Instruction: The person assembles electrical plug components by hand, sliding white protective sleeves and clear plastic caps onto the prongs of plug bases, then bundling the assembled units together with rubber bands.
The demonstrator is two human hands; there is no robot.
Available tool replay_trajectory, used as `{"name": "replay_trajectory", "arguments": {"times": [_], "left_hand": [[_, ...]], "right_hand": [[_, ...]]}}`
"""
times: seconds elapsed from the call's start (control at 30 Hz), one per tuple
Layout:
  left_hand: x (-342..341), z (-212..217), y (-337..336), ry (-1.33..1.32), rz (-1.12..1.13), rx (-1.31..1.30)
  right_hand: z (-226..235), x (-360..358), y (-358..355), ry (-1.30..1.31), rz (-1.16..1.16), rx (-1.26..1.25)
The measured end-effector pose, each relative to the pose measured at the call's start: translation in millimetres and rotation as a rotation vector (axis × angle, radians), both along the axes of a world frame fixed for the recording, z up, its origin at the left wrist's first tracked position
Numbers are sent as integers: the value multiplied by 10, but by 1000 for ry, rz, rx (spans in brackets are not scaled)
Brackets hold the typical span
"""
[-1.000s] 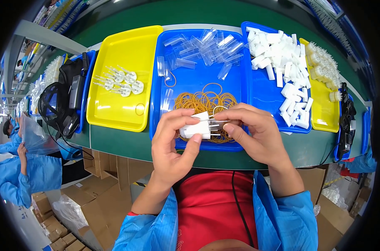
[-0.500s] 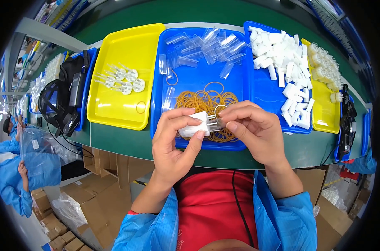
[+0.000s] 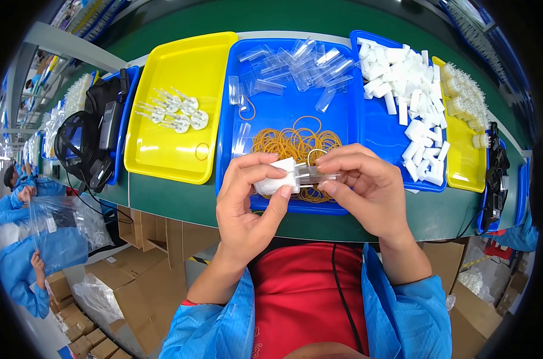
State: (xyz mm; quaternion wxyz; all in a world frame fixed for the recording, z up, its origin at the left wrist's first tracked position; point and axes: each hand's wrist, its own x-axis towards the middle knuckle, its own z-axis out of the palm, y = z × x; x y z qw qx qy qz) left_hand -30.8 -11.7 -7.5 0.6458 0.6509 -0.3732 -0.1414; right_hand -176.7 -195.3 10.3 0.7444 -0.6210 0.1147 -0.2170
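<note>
My left hand [image 3: 247,197] is closed on a white plug [image 3: 275,179], pinched between thumb and fingers, its metal prongs pointing right. My right hand [image 3: 364,185] pinches the right end of a clear plastic sleeve [image 3: 310,175]. This sleeve lies against the prong end of the plug and covers part of the prongs; how far it goes on I cannot tell. A light ring [image 3: 314,157], seemingly a rubber band, shows beside my right fingertips. Just beyond both hands, a pile of tan rubber bands [image 3: 283,142] lies in a blue tray [image 3: 271,113].
Clear sleeves [image 3: 295,66] fill the tray's far end. On the left, a yellow tray [image 3: 170,155] holds several white pronged plugs [image 3: 179,110]. White pieces [image 3: 397,78] lie in a blue tray on the right. Black cables [image 3: 77,137] sit far left. A co-worker [image 3: 20,239] handles a clear bag.
The clear sleeve has come further out of my right fingers and now lies along the plug's prongs. My left hand has barely moved. The co-worker's hands have shifted on the bag.
</note>
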Motion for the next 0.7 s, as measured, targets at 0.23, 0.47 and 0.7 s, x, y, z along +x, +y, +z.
{"name": "replay_trajectory", "arguments": {"times": [0.23, 0.47, 0.7], "left_hand": [[-7, -4, 1, -14, 9, 11], [2, 16, 30, -43, -49, 50], [-12, 18, -5, -21, 11, 10]], "right_hand": [[-42, -7, -15, -38, 30, -47], [-4, 22, 26, -27, -35, -43], [-37, -11, -24, -10, 35, -116]]}}
